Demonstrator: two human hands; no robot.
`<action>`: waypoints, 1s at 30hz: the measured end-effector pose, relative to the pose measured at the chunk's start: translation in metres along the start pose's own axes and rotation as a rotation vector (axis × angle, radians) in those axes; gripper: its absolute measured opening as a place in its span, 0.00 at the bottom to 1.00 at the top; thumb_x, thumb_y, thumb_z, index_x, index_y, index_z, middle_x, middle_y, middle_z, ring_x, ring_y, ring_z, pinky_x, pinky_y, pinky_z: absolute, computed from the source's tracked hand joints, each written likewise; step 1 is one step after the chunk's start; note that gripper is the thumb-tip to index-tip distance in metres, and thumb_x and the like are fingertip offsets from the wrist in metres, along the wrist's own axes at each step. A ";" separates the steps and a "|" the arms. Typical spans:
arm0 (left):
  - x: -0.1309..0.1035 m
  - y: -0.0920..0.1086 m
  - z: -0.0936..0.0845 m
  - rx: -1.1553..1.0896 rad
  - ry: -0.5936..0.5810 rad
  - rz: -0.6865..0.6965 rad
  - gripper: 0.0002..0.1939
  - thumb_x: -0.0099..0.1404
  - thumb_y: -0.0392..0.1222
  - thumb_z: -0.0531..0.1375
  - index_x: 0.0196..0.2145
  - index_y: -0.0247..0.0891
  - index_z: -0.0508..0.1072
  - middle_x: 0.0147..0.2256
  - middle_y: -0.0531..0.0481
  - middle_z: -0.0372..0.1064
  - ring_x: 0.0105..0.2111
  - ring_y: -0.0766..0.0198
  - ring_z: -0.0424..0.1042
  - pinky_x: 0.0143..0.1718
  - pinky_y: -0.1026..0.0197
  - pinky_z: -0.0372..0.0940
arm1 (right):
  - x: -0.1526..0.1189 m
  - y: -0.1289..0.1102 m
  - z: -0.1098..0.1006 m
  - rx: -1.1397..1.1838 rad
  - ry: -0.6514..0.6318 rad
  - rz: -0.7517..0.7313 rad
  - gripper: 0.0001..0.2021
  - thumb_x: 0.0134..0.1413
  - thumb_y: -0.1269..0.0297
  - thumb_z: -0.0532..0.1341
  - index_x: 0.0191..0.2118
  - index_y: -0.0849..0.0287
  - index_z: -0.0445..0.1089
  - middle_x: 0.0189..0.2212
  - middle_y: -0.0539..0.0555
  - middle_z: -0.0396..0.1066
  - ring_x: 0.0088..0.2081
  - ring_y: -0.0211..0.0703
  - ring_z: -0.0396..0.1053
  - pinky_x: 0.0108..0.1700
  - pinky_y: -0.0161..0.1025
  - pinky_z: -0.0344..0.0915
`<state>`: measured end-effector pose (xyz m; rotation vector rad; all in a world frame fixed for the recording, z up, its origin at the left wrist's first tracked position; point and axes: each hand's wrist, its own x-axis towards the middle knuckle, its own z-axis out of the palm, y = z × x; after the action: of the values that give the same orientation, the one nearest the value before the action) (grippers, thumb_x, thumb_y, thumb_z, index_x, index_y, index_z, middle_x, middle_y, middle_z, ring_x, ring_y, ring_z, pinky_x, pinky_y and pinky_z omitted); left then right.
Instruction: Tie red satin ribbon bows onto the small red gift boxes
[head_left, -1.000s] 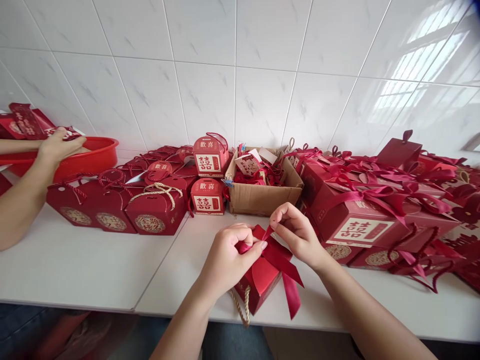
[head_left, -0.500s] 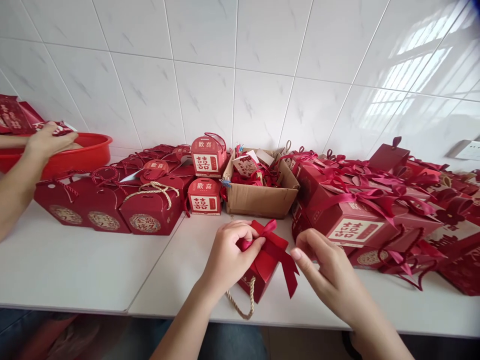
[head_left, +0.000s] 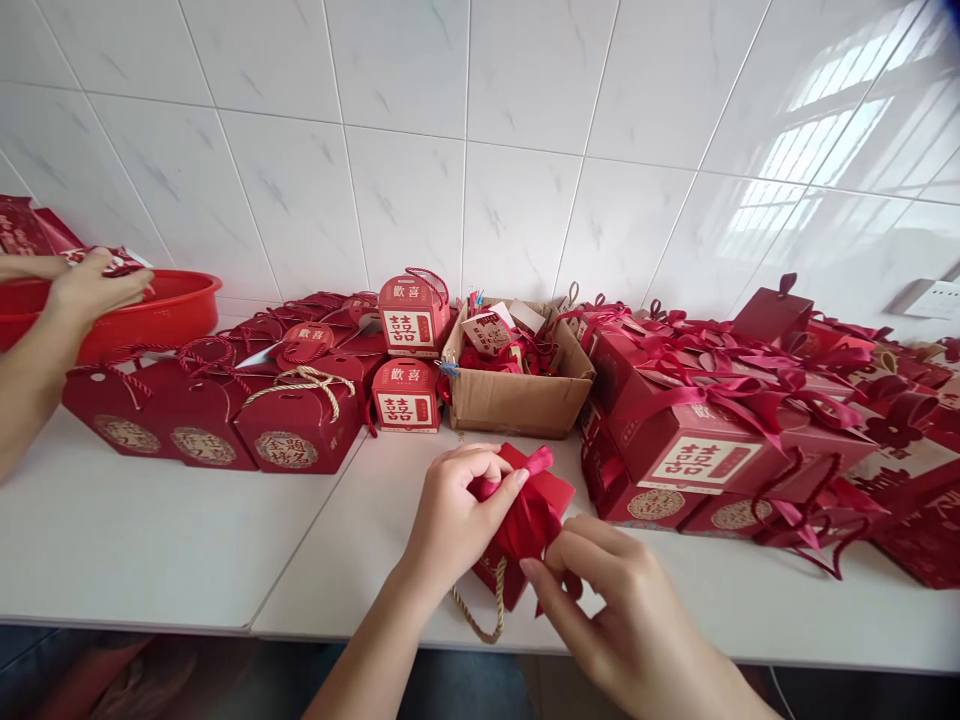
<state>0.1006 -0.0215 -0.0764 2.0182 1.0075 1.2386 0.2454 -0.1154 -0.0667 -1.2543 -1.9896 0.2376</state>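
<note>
A small red gift box [head_left: 551, 482] with a gold rope handle [head_left: 480, 622] sits near the table's front edge. My left hand [head_left: 463, 505] pinches the red ribbon loop [head_left: 537, 462] on top of the box, thumb against fingers. Lower right of it, my right hand [head_left: 600, 580] is closed on the hanging part of the same red ribbon [head_left: 528, 522], which is bunched over the box. Parts of the box are hidden behind both hands and the ribbon.
An open cardboard box [head_left: 517, 400] of tags and ribbons stands behind. Rows of red boxes [head_left: 289, 440] are at left, stacked ribboned boxes [head_left: 705, 455] at right. Another person's hand [head_left: 101, 290] holds a red packet over a red basin [head_left: 176, 315].
My right hand has moved left and down, from beside the box onto the ribbon, and has taken hold of it. The ribbon tails, spread out before, are now gathered.
</note>
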 end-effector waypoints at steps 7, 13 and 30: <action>0.000 -0.002 0.006 0.074 0.035 -0.018 0.21 0.61 0.40 0.58 0.18 0.41 0.49 0.23 0.52 0.69 0.38 0.56 0.72 0.44 0.55 0.66 | 0.000 -0.002 0.021 -0.136 0.029 -0.144 0.13 0.58 0.72 0.55 0.23 0.58 0.57 0.20 0.52 0.63 0.21 0.37 0.58 0.23 0.35 0.54; 0.000 -0.002 0.004 0.029 0.011 -0.042 0.20 0.61 0.42 0.58 0.17 0.41 0.50 0.23 0.52 0.70 0.38 0.57 0.73 0.46 0.55 0.66 | 0.012 0.004 0.005 -0.006 -0.014 -0.153 0.13 0.60 0.69 0.55 0.23 0.58 0.59 0.21 0.50 0.62 0.23 0.36 0.58 0.25 0.35 0.55; 0.000 -0.001 -0.007 -0.148 -0.121 -0.222 0.13 0.58 0.44 0.62 0.20 0.41 0.65 0.31 0.48 0.76 0.51 0.53 0.70 0.50 0.53 0.63 | 0.054 0.071 0.001 0.663 -0.155 0.307 0.21 0.58 0.49 0.57 0.23 0.60 0.57 0.20 0.45 0.52 0.23 0.32 0.48 0.24 0.32 0.47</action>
<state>0.0940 -0.0205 -0.0746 1.7921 1.0189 1.0299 0.2814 -0.0339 -0.0773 -1.1042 -1.6154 1.0758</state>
